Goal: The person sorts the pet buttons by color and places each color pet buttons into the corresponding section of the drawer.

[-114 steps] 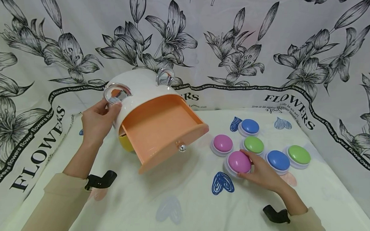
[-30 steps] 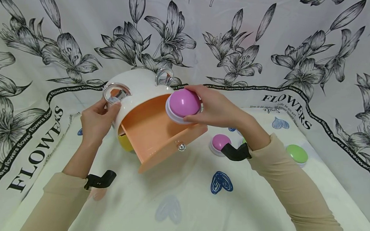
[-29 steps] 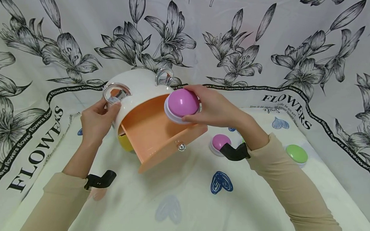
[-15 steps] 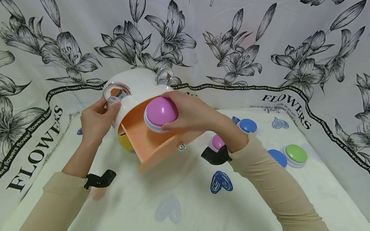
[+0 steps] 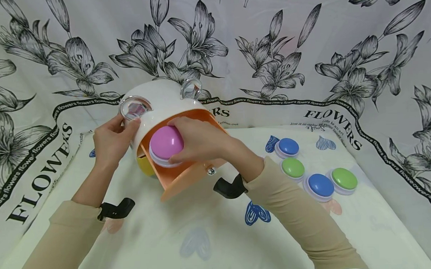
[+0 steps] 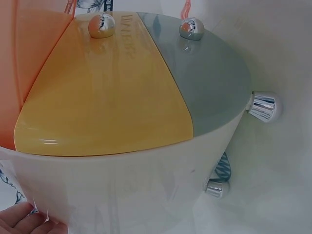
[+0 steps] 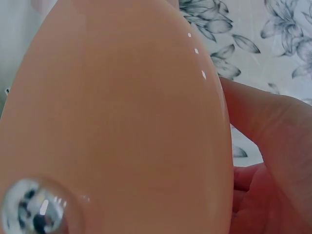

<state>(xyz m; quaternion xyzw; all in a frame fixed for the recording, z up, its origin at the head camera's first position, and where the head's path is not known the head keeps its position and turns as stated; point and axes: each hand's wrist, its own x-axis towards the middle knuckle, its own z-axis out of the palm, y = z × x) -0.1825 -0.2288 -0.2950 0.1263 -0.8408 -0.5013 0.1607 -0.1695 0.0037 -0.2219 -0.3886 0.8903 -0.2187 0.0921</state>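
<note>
A rounded white drawer box has its top orange drawer pulled out. In the left wrist view, a yellow drawer and a grey-green drawer sit closed below it. My left hand grips the box's left side beside a shiny round fitting. My right hand holds a round pink-domed button with a white base, over and partly within the orange drawer. In the right wrist view the drawer's front covers the button and part of that hand.
To the right on the cloth lie two blue-domed buttons, one nearer and one farther, and two green ones, left and right. A flower-printed cloth hangs behind.
My right hand has picked the pink button off the cloth and carried it left, then down into the drawer opening. My left hand keeps its place. The second pink button is now hidden by my right arm.
</note>
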